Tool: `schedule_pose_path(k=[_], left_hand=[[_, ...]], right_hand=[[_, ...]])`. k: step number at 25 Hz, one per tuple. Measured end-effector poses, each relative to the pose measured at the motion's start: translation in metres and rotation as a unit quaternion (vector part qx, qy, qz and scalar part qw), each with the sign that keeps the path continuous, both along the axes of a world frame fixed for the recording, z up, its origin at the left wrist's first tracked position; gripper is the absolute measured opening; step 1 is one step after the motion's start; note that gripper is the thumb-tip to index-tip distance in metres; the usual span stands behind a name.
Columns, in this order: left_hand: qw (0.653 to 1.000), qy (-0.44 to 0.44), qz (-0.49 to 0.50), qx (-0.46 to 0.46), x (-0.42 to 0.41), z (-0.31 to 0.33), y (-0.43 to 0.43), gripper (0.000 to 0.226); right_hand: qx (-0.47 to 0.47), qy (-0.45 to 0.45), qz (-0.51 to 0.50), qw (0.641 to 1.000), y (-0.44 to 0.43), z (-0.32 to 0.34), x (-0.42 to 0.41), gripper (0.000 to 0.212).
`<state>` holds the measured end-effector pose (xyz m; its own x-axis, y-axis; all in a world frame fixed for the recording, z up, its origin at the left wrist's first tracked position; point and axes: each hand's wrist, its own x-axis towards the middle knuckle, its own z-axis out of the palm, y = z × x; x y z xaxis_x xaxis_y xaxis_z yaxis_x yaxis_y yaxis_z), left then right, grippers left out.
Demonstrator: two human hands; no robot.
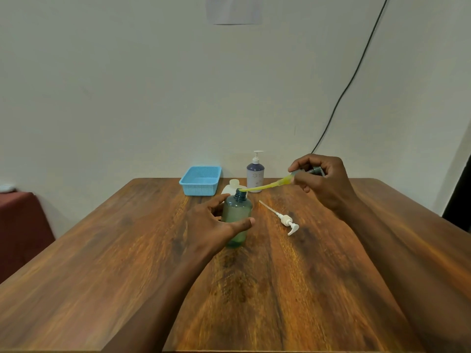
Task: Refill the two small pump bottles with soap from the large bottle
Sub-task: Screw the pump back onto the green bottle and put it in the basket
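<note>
Wooden table [280,289] against a pale wall: your left hand [216,225] wraps around the green bottle [237,220], upright near the middle, its neck uncapped. Your right hand [323,182] pinches a pump head, whose soap-coated yellow tube [267,186] slants with its tip at the bottle's mouth. A white pump [285,220] lies to the right. Farther back stand a purple pump bottle [255,174], a white bottle [233,186] and a blue basket [201,180] showing nothing inside.

Looks like a plain room in a home or small office — bare off-white wall [127,85] w/ a loose black cable [356,70], worn brown wood-grain table [127,250], small light-blue plastic mesh basket [200,180].
</note>
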<state>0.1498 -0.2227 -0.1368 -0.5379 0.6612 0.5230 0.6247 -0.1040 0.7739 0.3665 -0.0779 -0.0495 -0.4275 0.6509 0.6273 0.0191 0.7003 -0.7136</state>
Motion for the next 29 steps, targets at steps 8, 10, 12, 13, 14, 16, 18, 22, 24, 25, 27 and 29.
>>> schedule_pose_path(k=[8,10,12,13,14,16,18,22,24,25,27,29], left_hand=[[0.999,0.033,0.002,-0.016,-0.009,-0.003,-0.009,0.101],[0.999,0.035,0.001,-0.028,-0.011,-0.003,-0.009,0.105],[0.999,0.030,-0.015,-0.031,-0.009,-0.003,-0.010,0.104],[0.999,0.027,-0.025,-0.028,-0.005,-0.001,-0.010,0.101],[0.999,0.026,-0.033,-0.025,-0.002,0.001,-0.010,0.098],[0.999,0.028,-0.044,-0.015,0.006,0.007,-0.010,0.089],[0.999,0.028,-0.045,-0.003,0.010,0.009,-0.009,0.084],[0.999,0.013,-0.052,0.006,0.010,0.009,-0.009,0.081],[0.998,0.008,-0.055,0.006,0.011,0.010,-0.010,0.081],[0.999,0.009,-0.051,0.009,0.012,0.011,-0.009,0.082],[0.999,0.014,-0.031,0.018,0.016,0.014,-0.008,0.086],[0.999,0.020,-0.011,0.027,0.020,0.017,-0.007,0.084]], right_hand=[[0.050,-0.103,0.050,0.992,0.001,0.025,-0.003,0.033],[0.049,-0.119,0.083,0.988,0.001,0.031,-0.007,0.053],[0.043,-0.143,0.120,0.981,0.000,0.032,-0.016,0.057],[0.048,-0.161,0.131,0.977,-0.001,0.030,-0.021,0.055],[0.059,-0.177,0.138,0.973,-0.002,0.027,-0.027,0.053],[0.081,-0.198,0.156,0.964,-0.004,0.021,-0.038,0.052],[0.089,-0.217,0.177,0.956,-0.006,0.018,-0.046,0.058],[0.051,-0.236,0.220,0.945,-0.003,0.015,-0.050,0.062],[0.019,-0.221,0.247,0.943,-0.004,0.015,-0.050,0.059],[0.012,-0.213,0.245,0.946,-0.006,0.016,-0.050,0.057],[0.016,-0.205,0.204,0.957,-0.010,0.020,-0.053,0.049],[0.045,-0.198,0.104,0.974,-0.020,0.022,-0.060,0.041]])
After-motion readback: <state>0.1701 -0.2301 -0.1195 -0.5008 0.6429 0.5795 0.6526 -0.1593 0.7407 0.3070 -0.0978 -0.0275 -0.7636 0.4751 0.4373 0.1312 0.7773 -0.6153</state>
